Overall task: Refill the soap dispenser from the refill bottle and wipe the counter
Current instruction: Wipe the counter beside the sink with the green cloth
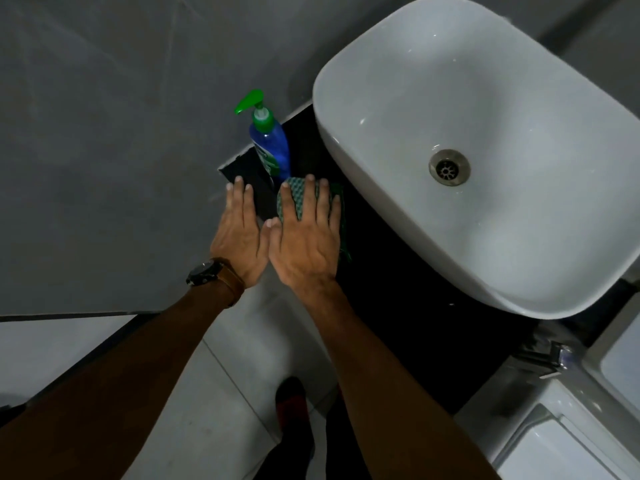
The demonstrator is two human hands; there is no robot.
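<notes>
Nearest the camera, a dark shoe (291, 400) stands on the pale tiled floor (242, 344), and both bare forearms reach up from the bottom edge toward the black counter (398, 271). The left wrist carries a black wristwatch (204, 271) on a brown strap. The left hand (239, 233) lies flat with straight fingers, its fingertips on the counter's left corner, holding nothing. Just beside it, thumbs almost touching, the right hand (304, 237) presses flat with straight, spread fingers on a green patterned cloth (292, 199) that rests on the counter. Directly beyond the fingertips, the blue soap dispenser (270, 143) with its green pump head stands upright at the counter's back left, against the grey wall (121, 116). To the right, a white vessel basin (485, 150) sits on the counter, its metal drain (449, 167) visible. A chrome fitting (543, 358) shows at lower right.
</notes>
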